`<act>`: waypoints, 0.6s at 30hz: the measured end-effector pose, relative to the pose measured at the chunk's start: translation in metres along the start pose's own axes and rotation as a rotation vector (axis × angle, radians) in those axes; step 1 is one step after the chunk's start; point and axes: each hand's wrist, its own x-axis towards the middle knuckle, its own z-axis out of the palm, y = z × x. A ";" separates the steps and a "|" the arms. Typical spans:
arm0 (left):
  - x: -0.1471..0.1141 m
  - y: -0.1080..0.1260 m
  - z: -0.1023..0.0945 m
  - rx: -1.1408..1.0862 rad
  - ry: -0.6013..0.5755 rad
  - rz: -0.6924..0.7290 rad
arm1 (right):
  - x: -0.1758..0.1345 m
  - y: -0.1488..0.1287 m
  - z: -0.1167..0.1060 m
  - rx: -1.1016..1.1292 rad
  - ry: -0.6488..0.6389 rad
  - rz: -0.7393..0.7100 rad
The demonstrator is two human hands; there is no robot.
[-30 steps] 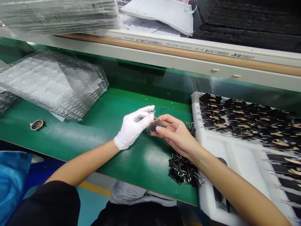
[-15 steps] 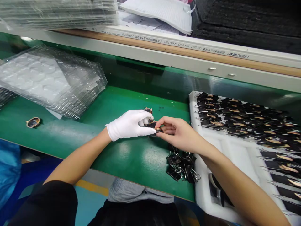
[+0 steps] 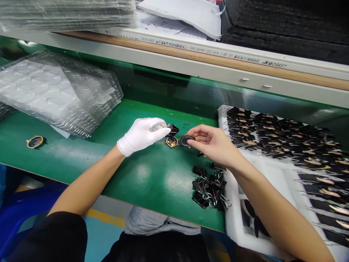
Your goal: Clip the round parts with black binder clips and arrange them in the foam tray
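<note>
Many clipped pieces crowd white tray at three o'clock, seemingly finished; loose clips at five, lone round piece at nine, look left to do. Centre: left hand's fingers closed on black clip, right hand's pinching dark disc, gold-rimmed case between. Tabletop gives room toward seven.

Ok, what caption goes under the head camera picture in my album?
Gloved left hand holds a binder clip; bare right hand, a round dark-faced piece.
</note>
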 end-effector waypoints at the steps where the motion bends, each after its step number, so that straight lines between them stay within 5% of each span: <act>1: 0.000 0.001 0.000 -0.032 0.004 -0.006 | 0.001 0.001 0.000 -0.008 0.015 -0.006; 18: -0.006 0.014 0.006 -0.060 0.005 0.054 | 0.001 0.005 0.011 0.099 0.061 -0.067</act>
